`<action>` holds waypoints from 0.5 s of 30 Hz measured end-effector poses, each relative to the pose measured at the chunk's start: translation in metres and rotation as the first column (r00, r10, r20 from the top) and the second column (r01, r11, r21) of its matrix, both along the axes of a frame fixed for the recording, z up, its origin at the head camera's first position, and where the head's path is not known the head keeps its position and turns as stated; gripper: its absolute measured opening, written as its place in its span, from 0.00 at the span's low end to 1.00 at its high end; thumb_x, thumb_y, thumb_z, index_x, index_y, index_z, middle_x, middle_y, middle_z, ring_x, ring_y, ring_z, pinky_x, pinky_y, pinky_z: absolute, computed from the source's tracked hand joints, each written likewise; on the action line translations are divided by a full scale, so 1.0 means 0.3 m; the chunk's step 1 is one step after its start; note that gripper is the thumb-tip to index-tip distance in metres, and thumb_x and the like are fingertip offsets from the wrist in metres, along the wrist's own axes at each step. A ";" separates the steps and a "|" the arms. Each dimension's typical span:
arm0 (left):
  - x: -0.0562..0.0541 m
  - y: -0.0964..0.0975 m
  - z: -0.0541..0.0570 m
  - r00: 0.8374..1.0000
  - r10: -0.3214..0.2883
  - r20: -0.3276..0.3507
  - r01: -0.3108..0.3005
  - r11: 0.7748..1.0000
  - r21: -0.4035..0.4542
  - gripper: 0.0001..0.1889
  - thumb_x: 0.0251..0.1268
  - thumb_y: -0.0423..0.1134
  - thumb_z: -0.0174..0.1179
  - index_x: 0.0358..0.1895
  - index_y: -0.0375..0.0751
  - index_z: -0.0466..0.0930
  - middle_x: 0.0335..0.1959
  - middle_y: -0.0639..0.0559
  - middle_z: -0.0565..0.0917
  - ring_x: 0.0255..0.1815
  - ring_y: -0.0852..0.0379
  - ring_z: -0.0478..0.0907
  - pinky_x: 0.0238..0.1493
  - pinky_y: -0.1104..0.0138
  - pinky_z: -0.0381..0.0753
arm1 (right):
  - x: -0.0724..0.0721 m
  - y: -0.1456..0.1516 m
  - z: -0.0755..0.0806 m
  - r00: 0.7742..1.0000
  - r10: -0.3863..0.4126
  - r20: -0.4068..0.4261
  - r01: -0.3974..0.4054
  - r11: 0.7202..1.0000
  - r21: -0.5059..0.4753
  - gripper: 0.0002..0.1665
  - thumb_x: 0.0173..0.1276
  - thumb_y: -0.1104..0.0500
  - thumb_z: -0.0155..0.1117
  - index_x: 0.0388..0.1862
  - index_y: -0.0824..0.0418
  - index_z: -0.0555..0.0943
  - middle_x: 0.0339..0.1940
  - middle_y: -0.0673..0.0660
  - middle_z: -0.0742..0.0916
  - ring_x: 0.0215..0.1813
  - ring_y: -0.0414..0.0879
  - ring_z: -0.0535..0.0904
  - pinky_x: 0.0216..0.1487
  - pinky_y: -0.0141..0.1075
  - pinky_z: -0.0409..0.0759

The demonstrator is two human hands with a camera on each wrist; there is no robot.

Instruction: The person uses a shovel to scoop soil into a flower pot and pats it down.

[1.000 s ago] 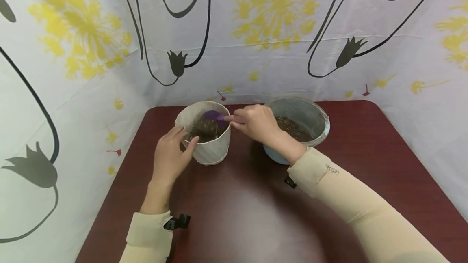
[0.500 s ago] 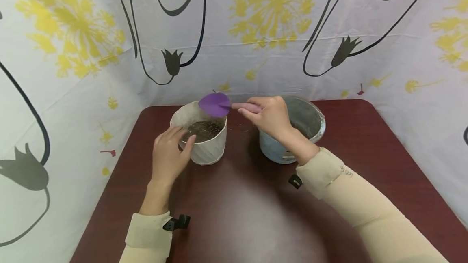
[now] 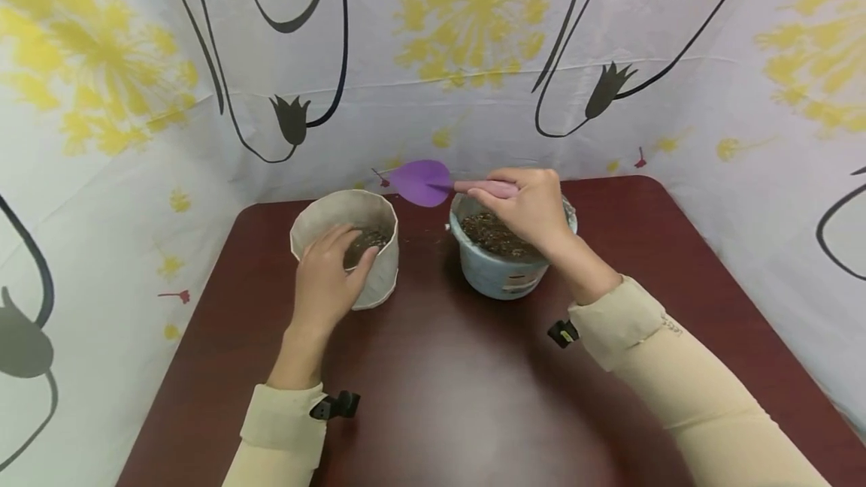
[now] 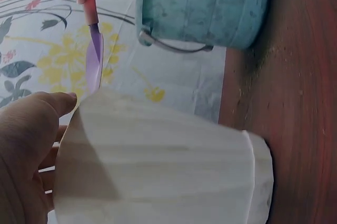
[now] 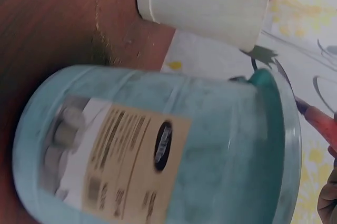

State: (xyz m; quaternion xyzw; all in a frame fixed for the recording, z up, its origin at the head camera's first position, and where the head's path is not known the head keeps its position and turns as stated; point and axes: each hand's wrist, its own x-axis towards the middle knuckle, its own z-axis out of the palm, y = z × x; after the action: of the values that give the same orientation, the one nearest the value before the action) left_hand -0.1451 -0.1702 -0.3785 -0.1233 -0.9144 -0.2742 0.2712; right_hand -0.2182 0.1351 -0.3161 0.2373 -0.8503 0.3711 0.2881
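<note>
My right hand [image 3: 534,205] grips the pink handle of a hand trowel [image 3: 422,183]. Its purple blade points left, in the air between a white pot and a blue bucket, and no soil shows on it. The white pot [image 3: 376,284] stands upright at left with dark soil inside. At its near rim is my left hand [image 3: 328,273], fingers loosely bent over the opening and thumb apart; in the left wrist view the fingertips pass behind the rim [image 4: 66,145]. Below my right hand stands the blue bucket [image 3: 504,280], holding dark soil; its label [image 5: 137,161] shows in the right wrist view.
Both containers stand towards the back of a dark red table [image 3: 433,397]. Crumbs of soil [image 5: 105,45] lie on the table between them. A patterned cloth [image 3: 440,96] hangs behind and at the sides.
The trowel has come up out of the white pot, its blade turning over, and moved right towards the bucket. My left hand stays at the pot's rim. The head view has shifted slightly.
</note>
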 end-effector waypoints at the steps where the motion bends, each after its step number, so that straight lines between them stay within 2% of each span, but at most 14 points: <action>1: -0.004 0.010 -0.001 1.000 -0.009 0.003 0.009 1.000 0.000 0.21 0.66 0.47 0.67 0.53 0.32 0.85 0.57 0.39 0.84 0.63 0.40 0.78 0.66 0.45 0.71 | 0.003 0.012 -0.003 1.000 -0.006 0.007 0.006 1.000 -0.004 0.09 0.58 0.51 0.80 0.31 0.56 0.93 0.29 0.50 0.91 0.32 0.45 0.88 0.33 0.38 0.79; 5: -0.021 0.051 -0.005 0.999 -0.046 0.001 0.046 0.999 -0.012 0.21 0.67 0.46 0.67 0.52 0.32 0.86 0.57 0.39 0.84 0.63 0.41 0.78 0.68 0.46 0.68 | 0.013 0.061 -0.014 0.999 -0.034 0.038 0.035 0.999 -0.027 0.10 0.58 0.51 0.80 0.33 0.56 0.93 0.31 0.50 0.92 0.35 0.45 0.89 0.34 0.35 0.79; 11: -0.043 0.124 -0.006 0.994 -0.107 -0.035 0.106 0.993 -0.044 0.20 0.67 0.45 0.67 0.51 0.31 0.86 0.56 0.39 0.85 0.63 0.43 0.78 0.72 0.48 0.63 | 0.027 0.134 -0.036 0.994 -0.080 0.068 0.084 0.994 -0.068 0.10 0.56 0.52 0.82 0.31 0.57 0.92 0.28 0.51 0.91 0.31 0.46 0.86 0.31 0.26 0.72; 15: -0.052 0.174 0.003 0.986 -0.160 -0.055 0.155 0.984 -0.085 0.19 0.69 0.43 0.66 0.52 0.30 0.85 0.58 0.38 0.84 0.64 0.42 0.77 0.74 0.49 0.63 | 0.038 0.174 -0.045 0.989 -0.112 0.097 0.120 0.990 -0.080 0.11 0.55 0.53 0.82 0.30 0.59 0.92 0.27 0.54 0.91 0.30 0.47 0.86 0.31 0.25 0.72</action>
State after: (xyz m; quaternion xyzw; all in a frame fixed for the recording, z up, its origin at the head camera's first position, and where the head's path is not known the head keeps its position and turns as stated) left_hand -0.1607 -0.1181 -0.3775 -0.2147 -0.9032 -0.2537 0.2717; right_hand -0.2068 0.1872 -0.3296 0.1574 -0.8585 0.4001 0.2796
